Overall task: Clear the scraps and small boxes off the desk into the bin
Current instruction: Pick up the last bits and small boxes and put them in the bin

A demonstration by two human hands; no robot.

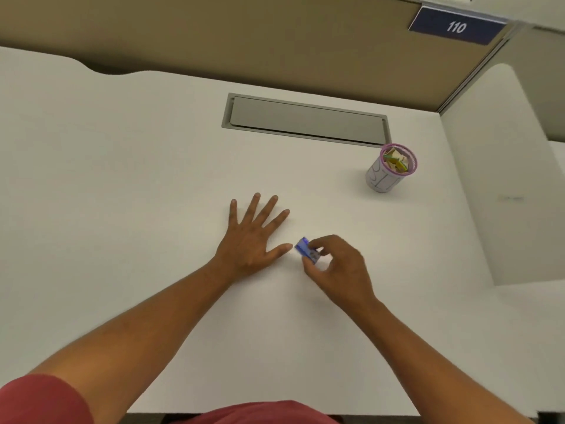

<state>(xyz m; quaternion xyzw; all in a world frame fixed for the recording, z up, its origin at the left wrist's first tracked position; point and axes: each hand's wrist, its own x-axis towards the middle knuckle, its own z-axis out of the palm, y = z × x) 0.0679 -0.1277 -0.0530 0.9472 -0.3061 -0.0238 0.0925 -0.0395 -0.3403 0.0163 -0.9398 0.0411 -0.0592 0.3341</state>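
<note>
A small blue box (305, 248) is pinched between the thumb and fingers of my right hand (339, 264), just above the white desk (122, 179) near its middle. My left hand (253, 237) lies flat on the desk just left of the box, fingers spread, holding nothing. The bin (389, 175) is a small round cup with a pink mesh rim and a white paper wrap. It stands upright at the desk's far right and holds several yellow, green and tan scraps.
A grey rectangular cable hatch (305, 120) is set flush into the desk behind my hands. A tan partition wall (244, 41) runs along the back, with a blue "110" sign (455, 26) at top right. The desk's right edge is close beside the bin.
</note>
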